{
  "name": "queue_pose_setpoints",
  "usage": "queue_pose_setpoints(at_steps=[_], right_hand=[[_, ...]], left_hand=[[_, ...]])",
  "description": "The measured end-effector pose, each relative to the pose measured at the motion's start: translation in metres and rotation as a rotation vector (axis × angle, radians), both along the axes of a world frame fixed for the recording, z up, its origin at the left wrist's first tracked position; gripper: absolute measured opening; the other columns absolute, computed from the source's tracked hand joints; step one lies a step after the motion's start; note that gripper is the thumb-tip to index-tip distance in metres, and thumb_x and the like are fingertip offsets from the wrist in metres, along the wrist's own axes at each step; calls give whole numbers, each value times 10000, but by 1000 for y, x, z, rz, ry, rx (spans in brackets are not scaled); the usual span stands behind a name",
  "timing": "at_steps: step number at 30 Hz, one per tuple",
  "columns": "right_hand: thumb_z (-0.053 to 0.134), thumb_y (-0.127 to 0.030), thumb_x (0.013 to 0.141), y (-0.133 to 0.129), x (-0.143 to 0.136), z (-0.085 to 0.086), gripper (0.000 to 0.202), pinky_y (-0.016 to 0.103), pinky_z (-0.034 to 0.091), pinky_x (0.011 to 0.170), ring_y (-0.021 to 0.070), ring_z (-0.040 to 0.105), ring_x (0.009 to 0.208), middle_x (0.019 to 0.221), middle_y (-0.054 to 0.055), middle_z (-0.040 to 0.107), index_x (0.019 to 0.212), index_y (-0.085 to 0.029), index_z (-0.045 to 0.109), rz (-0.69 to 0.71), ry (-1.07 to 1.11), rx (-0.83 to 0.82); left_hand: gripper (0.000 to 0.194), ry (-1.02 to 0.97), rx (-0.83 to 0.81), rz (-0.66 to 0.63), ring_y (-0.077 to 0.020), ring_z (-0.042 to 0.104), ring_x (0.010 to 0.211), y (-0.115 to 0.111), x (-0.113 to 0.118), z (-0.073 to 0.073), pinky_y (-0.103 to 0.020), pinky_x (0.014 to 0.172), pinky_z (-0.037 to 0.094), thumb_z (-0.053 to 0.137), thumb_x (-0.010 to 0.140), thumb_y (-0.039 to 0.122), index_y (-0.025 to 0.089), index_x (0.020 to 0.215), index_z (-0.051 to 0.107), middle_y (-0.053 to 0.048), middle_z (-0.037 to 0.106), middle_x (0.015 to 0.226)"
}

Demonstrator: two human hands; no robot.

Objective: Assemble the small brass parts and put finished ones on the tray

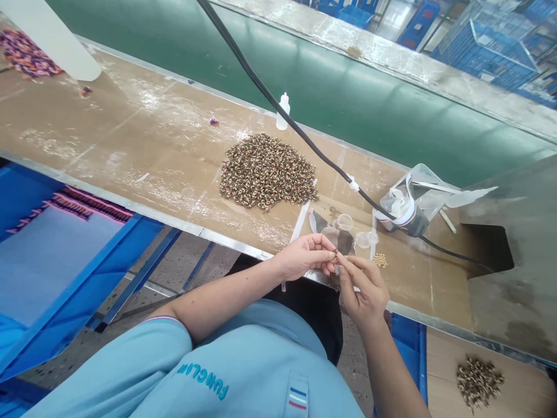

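Observation:
Both hands meet at the front edge of the brown worktable. My left hand (307,255) is closed in a pinch around a tiny dark piece (335,255). The fingertips of my right hand (363,284) press together at the same piece, whose details are too small to make out. Behind the hands lies a large pile of small brown and gold pieces (267,171). Close by are a grey-brown patch (342,239), a round clear cup (343,222) and another clear dish (365,240). A little heap of tiny beige pieces (380,260) sits right of my right hand.
A black cable (261,87) crosses above the worktable (174,157). A white bottle (282,111) stands behind the pile. At right are a clear container (429,180) and a metal panel (517,232). A second pile (478,382) lies lower right; a blue tray (73,273) is left.

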State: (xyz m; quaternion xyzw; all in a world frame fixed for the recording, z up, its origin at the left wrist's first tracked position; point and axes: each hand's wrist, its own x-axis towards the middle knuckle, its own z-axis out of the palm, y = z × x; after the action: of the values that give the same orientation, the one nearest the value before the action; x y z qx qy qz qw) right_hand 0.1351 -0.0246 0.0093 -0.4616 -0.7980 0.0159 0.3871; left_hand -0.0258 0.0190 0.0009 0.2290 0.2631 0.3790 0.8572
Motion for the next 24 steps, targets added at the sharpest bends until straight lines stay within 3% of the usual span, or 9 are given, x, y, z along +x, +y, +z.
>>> queue_pose_setpoints(at_steps=[5, 10, 13, 18, 24], right_hand=[[571, -93, 821, -1, -2, 2, 405, 294, 541, 724, 149, 622, 840, 943, 46, 635, 1178, -281, 613, 20, 52, -34], [537, -139, 850, -3, -1, 4, 313, 305, 557, 747, 157, 636, 879, 998, 60, 630, 1110, -270, 654, -91, 107, -104], [550, -144, 841, -6, -1, 2, 294, 307, 556, 742, 162, 639, 868, 952, 53, 638, 1088, -260, 662, -168, 148, -83], [615, -160, 805, -10, -6, -3, 229, 303, 555, 701, 148, 640, 756, 903, 48, 639, 1010, -244, 674, -182, 182, -63], [633, -156, 795, -11, -9, -3, 102, 277, 537, 679, 138, 624, 757, 829, 25, 640, 867, -224, 658, -239, 199, -45]], left_hand=[[416, 30, 35, 14, -93, 612, 530, -2, 0, 1, -205, 545, 484, 823, 577, 348, 118, 774, 539, -7, 647, 574], [404, 54, 51, 33, -83, 610, 531, -2, 2, 2, -195, 548, 480, 815, 592, 341, 129, 777, 526, 9, 644, 584], [403, 89, 94, 54, -87, 621, 543, -3, 4, 0, -203, 572, 487, 803, 606, 366, 131, 778, 525, 7, 649, 583], [354, 180, 182, 97, -91, 639, 604, -7, 7, -1, -240, 664, 521, 772, 653, 362, 135, 771, 527, 4, 658, 637], [320, 219, 302, 139, -96, 638, 672, -14, 10, -7, -253, 707, 539, 734, 693, 382, 135, 786, 553, -8, 645, 706]])
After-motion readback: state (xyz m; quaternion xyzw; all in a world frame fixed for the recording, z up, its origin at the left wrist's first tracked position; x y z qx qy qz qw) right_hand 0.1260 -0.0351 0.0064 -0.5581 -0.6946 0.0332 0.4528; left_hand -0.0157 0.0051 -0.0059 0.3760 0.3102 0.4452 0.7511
